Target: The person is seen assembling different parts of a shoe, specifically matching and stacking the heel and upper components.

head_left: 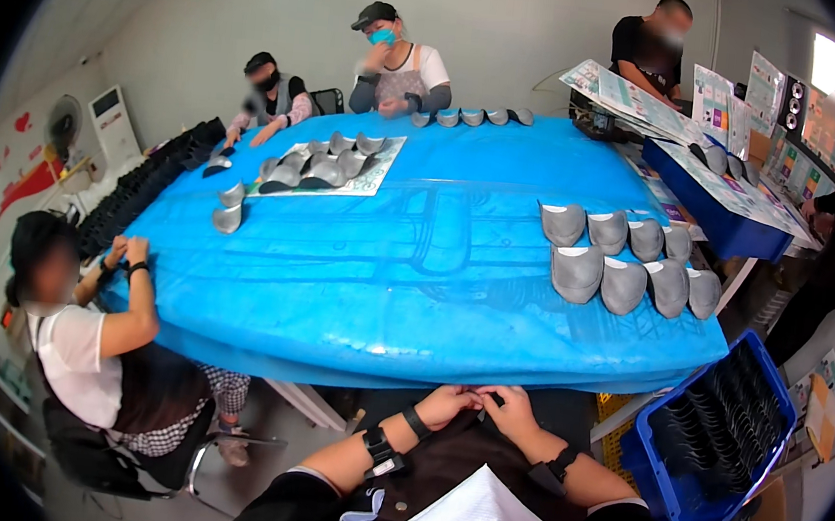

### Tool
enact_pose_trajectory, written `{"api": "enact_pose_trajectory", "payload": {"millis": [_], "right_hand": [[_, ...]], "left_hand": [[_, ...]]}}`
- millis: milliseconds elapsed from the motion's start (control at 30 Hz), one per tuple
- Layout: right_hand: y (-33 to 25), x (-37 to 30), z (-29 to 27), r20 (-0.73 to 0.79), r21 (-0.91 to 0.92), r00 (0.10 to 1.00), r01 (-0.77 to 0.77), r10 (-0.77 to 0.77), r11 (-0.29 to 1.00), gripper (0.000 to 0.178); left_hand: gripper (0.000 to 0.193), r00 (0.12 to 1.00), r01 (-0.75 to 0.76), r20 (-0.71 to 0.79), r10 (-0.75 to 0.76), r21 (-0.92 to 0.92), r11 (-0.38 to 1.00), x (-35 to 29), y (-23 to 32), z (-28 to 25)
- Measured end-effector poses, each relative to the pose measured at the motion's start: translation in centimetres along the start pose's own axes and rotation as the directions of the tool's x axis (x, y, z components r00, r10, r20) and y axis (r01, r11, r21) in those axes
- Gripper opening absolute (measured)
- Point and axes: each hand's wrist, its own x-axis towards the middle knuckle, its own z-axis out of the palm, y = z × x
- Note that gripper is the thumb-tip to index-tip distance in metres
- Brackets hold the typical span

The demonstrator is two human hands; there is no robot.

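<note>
My left hand (446, 406) and my right hand (513, 411) meet in front of me, just off the near edge of the blue-covered table (384, 297). Both have their fingertips pinched together. Whatever sits between them is too small or hidden to make out. Dark bands circle both wrists. On the table, ahead and to the right, grey cup-shaped pieces like shoe toe parts (575, 273) stand in two rows, the nearest things to my right hand on the tabletop.
A blue crate (634, 462) packed with black curved pieces stands at my right. Someone sits at the left corner (77, 348), and others work at the far side. More grey pieces lie on a printed sheet (380, 182). Printed boards (643, 106) and a blue bin (686, 191) occupy the far right.
</note>
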Motion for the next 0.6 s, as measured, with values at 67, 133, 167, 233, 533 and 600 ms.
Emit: {"api": "enact_pose_trajectory", "payload": {"millis": [67,133,167,233,533,600], "right_hand": [[-0.3,0.0,0.0,-0.023,0.011,0.998,0.052,-0.052,0.999,0.009],[-0.4,0.2,-0.1,-0.055,0.013,0.993,0.108,-0.107,0.994,0.009],[-0.6,0.2,-0.1,-0.053,0.006,0.989,0.138,-0.137,0.990,0.008],[-0.8,0.3,0.0,-0.049,0.003,0.985,0.168,-0.167,0.986,0.009],[0.5,-0.2,0.0,-0.036,-0.020,0.984,0.171,-0.172,0.985,0.009],[0.6,-0.2,-0.1,-0.036,-0.006,0.987,0.154,-0.154,0.988,0.009]], "left_hand": [[0.024,1.000,-0.012,-0.008,0.012,-0.020,1.000,0.2,-0.2,0.1],[0.020,1.000,-0.010,-0.029,0.009,-0.028,1.000,0.3,0.2,0.7],[0.020,1.000,-0.013,-0.026,0.012,-0.028,1.000,0.3,0.2,0.6],[0.014,0.997,-0.061,0.043,0.060,0.013,0.998,0.2,0.1,0.4],[0.010,0.999,-0.042,0.026,0.042,0.014,0.999,0.2,0.2,1.2],[0.011,0.999,-0.042,0.030,0.041,0.018,0.999,0.4,0.0,0.9]]}}
